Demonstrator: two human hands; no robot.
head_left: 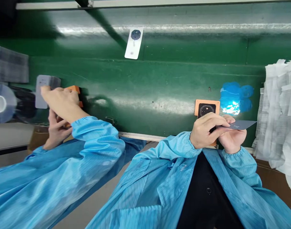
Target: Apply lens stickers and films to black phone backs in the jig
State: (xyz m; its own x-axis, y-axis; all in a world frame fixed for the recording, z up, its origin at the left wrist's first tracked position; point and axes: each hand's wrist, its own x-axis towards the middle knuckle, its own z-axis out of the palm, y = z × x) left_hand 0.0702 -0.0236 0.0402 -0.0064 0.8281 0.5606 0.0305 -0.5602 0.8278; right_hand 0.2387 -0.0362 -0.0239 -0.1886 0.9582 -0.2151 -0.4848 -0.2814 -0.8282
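A thin grey flat panel (244,124) is held almost edge-on above the front of the bench. My left hand (204,129) pinches its left end between thumb and fingers. From below and to the right, my right hand (232,138) supports the panel, its fingers bent up at the edge. Just beyond my left hand, an orange fixture (196,108) holds a black plate (207,109) with a round outline; its near part is hidden by my hand.
Shiny blue film pieces (233,97) lie beyond my right hand. White wrapping sheets (281,111) are piled at the right. A white panel with a dark disc (134,44) lies farther back. At left, a co-worker's hands (61,101) work by stacked grey plates (41,92) and a tape roll (9,103).
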